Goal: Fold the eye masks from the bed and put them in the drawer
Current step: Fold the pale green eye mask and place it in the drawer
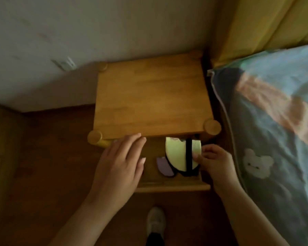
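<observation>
The wooden nightstand's drawer (172, 187) stands pulled out below me. Inside it a folded pale green eye mask (176, 153) with a black strap lies on top of a purple mask (164, 166) and a dark one. My right hand (215, 162) pinches the green mask's right edge inside the drawer. My left hand (121, 164) rests flat with spread fingers over the drawer's left part, its fingertips touching the nightstand's front edge.
The nightstand top (149, 96) is bare wood. The bed (274, 130) with a blue patterned cover lies close on the right, a yellow headboard (256, 23) behind it. A white wall is at the back, wooden floor below, my shoe (156, 222) near the drawer front.
</observation>
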